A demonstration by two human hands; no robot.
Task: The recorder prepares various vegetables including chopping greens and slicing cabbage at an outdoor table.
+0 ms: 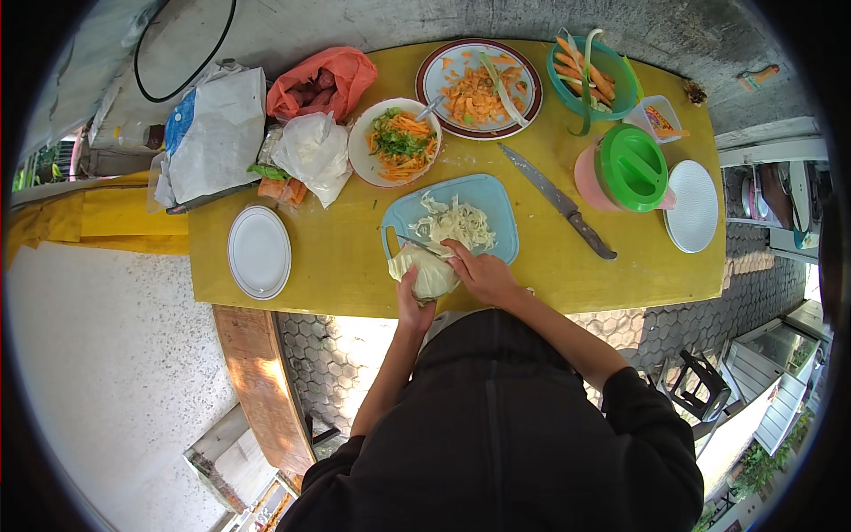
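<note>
A pale green cabbage [424,273] is tilted over the near left edge of a light blue cutting board [498,206]. My left hand [413,301] grips it from below and the left. My right hand [481,275] is closed at the cabbage's upper right side, around a knife whose handle the fingers hide. The thin dark knife blade [412,241] lies along the top of the cabbage, pointing left. Shredded cabbage [456,222] is heaped on the board just beyond my hands.
Beyond the board stand a bowl of shredded vegetables [397,146] and a plate of chopped carrot [479,93]. A large knife [558,199] lies to the right, near a green-lidded pink jug [631,167]. White plates [259,253] sit at left. A teal basin [620,66] holds carrots.
</note>
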